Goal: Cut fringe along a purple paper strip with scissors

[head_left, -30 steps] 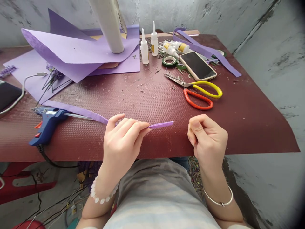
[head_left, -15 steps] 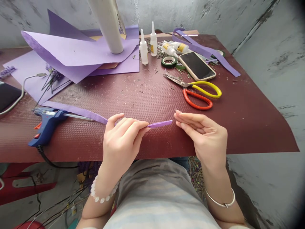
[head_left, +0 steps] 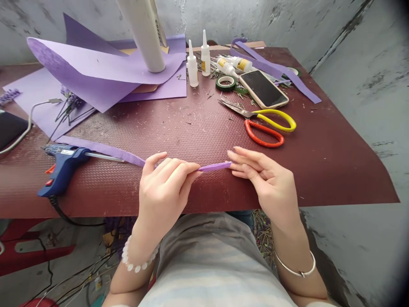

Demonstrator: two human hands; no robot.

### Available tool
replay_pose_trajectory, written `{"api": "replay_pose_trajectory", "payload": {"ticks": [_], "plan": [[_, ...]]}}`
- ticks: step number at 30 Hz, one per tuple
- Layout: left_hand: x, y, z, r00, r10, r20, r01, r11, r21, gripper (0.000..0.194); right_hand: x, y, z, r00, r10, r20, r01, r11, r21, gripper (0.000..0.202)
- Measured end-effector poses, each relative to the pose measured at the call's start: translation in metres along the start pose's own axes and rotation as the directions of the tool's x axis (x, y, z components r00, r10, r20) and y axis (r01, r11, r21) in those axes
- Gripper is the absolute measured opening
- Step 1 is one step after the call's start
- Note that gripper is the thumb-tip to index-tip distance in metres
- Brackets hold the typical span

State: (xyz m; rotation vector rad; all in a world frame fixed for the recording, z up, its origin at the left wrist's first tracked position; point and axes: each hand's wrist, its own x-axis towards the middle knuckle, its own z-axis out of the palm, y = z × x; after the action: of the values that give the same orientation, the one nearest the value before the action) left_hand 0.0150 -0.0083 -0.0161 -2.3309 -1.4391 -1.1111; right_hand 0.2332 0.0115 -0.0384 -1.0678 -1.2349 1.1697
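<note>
Purple strip (head_left: 214,166): its narrow end juts from the left hand (head_left: 166,183) above the near edge of the bench (head_left: 335,170); what looks like its tail lies to the left, behind the glue gun (head_left: 65,168); the join is hidden under the palm.
Left pinch: thumb and forefinger pressed together on the strip, little finger raised.
Right fingertips: the right hand (head_left: 275,183) has its fingers loosely extended, narrow gaps between them, slightly blurred, at the strip's free tip; I cannot tell whether they grip it.
Strip step: seemingly shaping or smoothing the narrow end by hand.
Next move: would call for a light, even pinch at the tip, the left hand keeping the rest taut.
Strip texture: matt, paper- or felt-like; flat and broad in the tail, slim and folded-looking between the hands.
Bench cover: maroon, embossed with a fine grain, pale scuffs, scattered clippings.
Scissors (head_left: 251,114): dark metal blades, smooth looped handles in yellow and red, midway between near and far edges.
Glue gun body: blue moulded plastic, translucent stick protruding, near the front edge.
Purple sheets (head_left: 96,64): thin, curling, toward the far-left corner.
</note>
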Motion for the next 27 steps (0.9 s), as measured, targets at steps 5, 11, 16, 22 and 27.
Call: {"api": "replay_pose_trajectory", "payload": {"ticks": [5,11,16,22,27], "plan": [[0.001,0.001,0.0,1.0,0.0,-0.007,0.0,1.0,-0.003,0.014,0.0,0.0,-0.004,0.995,-0.044,-0.086,0.046,0.999,0.023,0.013],[-0.001,0.001,0.0,1.0,0.006,-0.006,-0.006,0.999,-0.039,0.015,-0.003,0.0,0.0,0.994,-0.014,-0.106,0.015,1.0,0.011,0.041],[-0.003,0.003,-0.001,1.0,0.016,-0.013,-0.017,0.996,-0.084,0.017,-0.002,0.002,0.007,0.977,-0.108,-0.183,0.102,0.994,-0.043,0.015],[-0.002,0.007,-0.005,1.0,0.007,-0.005,-0.008,0.993,-0.121,0.024,-0.004,0.003,-0.002,0.989,-0.151,0.008,0.151,0.985,-0.089,0.025],[0.0,0.012,-0.004,1.0,0.016,0.02,-0.013,0.988,-0.156,0.021,-0.003,-0.002,-0.004,0.949,-0.181,0.258,0.22,0.967,-0.131,0.056]]}}
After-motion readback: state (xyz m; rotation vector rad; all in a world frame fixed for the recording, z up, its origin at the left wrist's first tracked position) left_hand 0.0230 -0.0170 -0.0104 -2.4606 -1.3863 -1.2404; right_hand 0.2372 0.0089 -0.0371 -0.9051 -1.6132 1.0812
